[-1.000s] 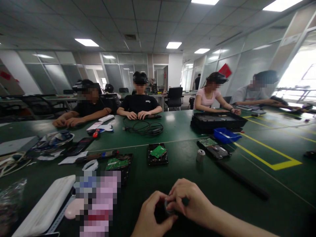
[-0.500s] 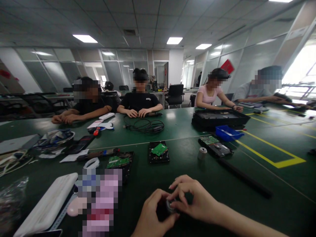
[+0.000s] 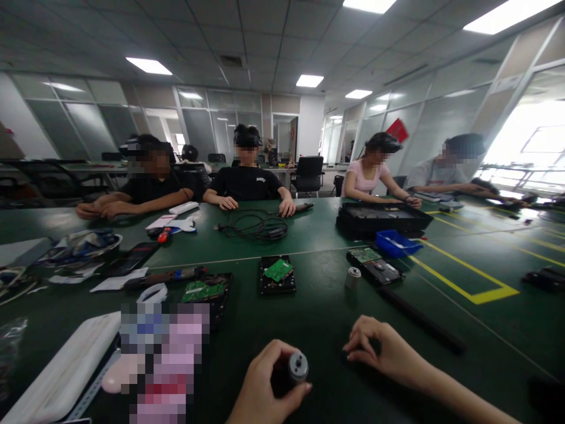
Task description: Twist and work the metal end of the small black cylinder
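Observation:
My left hand is curled round a small cylindrical metal motor, thumb below and index finger above. The motor's round end, with a dark hub and small holes, faces up toward me. To the right of it, my right hand hovers low over the table with thumb and fingertips pinched together. A tiny dark spot shows at those fingertips, too small to name. Beyond my right hand stands another metal cylinder of similar look, upright on the green table.
Hard drives with green circuit boards lie ahead: one in the middle, one at left, one at right beside a blue tray. A black bar lies at right. Several people sit across the table, near a coiled cable.
My right hand has drawn off the motor to the right, fingers still pinched. My left hand keeps the motor, its end now uncovered. A person opposite has spread their hands apart.

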Motion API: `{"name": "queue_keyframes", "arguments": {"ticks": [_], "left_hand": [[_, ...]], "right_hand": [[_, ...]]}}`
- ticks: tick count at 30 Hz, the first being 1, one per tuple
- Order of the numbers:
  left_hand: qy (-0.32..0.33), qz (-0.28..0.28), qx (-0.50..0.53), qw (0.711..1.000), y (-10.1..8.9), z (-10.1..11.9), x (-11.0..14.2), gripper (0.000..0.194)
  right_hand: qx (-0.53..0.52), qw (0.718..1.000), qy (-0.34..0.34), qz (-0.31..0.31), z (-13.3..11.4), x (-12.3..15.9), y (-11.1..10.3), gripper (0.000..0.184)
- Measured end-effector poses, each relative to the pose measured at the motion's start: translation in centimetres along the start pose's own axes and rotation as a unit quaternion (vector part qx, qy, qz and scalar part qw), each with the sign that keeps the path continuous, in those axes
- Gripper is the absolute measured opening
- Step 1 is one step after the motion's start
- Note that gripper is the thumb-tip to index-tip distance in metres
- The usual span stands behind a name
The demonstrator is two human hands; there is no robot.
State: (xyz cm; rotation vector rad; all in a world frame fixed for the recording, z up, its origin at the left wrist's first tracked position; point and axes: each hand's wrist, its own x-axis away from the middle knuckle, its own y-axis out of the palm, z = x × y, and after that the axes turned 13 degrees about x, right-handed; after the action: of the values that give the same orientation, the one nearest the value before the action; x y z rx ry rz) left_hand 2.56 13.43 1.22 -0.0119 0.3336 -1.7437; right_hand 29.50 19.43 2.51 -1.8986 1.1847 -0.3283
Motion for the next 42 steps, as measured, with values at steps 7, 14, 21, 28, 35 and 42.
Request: {"name": "queue_keyframes", "arguments": {"ticks": [7,14,21,28,35,42], "left_hand": [[0.003,-0.005,-0.014,1.0,0.0,-0.1,-0.1,0.019],[0.0,0.0,-0.015,1.0,-0.1,-0.2,0.0,0.02],[0.013,-0.003,-0.007,1.0,0.0,-0.3,0.1,0.02],[0.012,0.008,0.0,1.0,0.1,-0.1,0.2,0.022],[0.013,0.007,0.005,1.0,0.1,0.0,0.1,0.021],[0.019,0.012,-0.002,1.0,0.1,0.0,0.2,0.02]], "right_hand": [[-0.009,1.0,0.003,-0.005,1.1,0.9,1.0,0.036],[-0.057,0.997,-0.022,0.053,-2.6,-0.1,0.9,0.044],[-0.072,0.992,-0.097,0.047,-7.6,-3.3,3.1,0.046],[-0.068,0.994,-0.085,0.016,-7.6,-4.0,4.6,0.047],[-0.04,0.999,-0.02,0.008,-7.2,-4.3,4.4,0.031],[0.029,0.996,-0.075,-0.047,-7.1,-4.0,4.1,0.016]]}}
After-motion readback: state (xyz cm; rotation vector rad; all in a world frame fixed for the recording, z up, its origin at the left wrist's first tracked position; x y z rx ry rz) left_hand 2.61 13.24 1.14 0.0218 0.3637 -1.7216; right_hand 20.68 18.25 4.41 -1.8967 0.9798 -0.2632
